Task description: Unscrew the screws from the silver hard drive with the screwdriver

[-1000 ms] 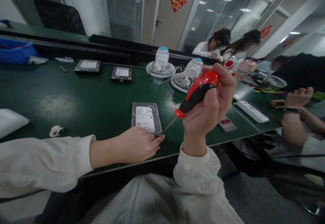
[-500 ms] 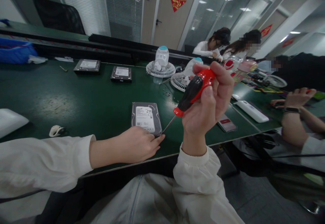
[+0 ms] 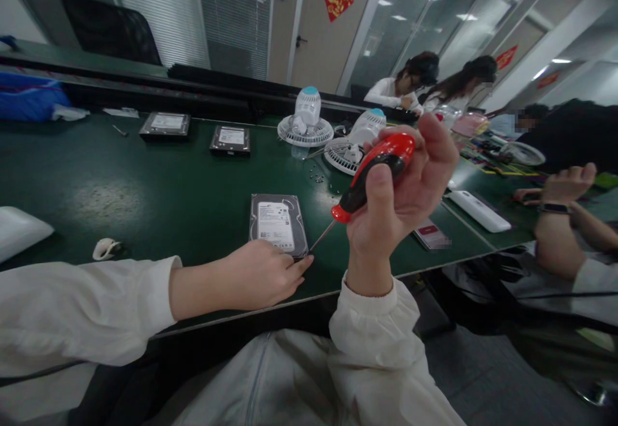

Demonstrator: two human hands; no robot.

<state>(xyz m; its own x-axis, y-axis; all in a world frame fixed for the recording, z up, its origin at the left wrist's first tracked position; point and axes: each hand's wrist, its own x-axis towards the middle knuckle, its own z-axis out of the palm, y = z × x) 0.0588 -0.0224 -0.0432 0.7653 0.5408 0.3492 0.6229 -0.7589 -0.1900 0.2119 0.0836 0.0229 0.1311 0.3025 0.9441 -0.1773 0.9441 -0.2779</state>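
A silver hard drive [image 3: 278, 223] with a white label lies flat near the front edge of the green table [image 3: 145, 188]. My left hand [image 3: 255, 276] rests curled on the table, fingertips pressing the drive's near right corner. My right hand [image 3: 398, 197] is wrapped round the red and black handle of a screwdriver [image 3: 371, 178]. Its thin shaft slants down to the left, with the tip at that same near right corner of the drive.
Two more hard drives [image 3: 165, 125] [image 3: 231, 139] lie further back. Two small white fans [image 3: 306, 123] [image 3: 355, 146] sit face down with loose screws [image 3: 316, 178] beside them. A white box [image 3: 477, 211] and a card [image 3: 431, 235] lie right. Another person's hand [image 3: 564, 188] works at the right; others sit behind.
My right hand has shifted its grip on the screwdriver handle, fingers rolling round it, while the tip stays at the drive's corner. My left hand has not moved.
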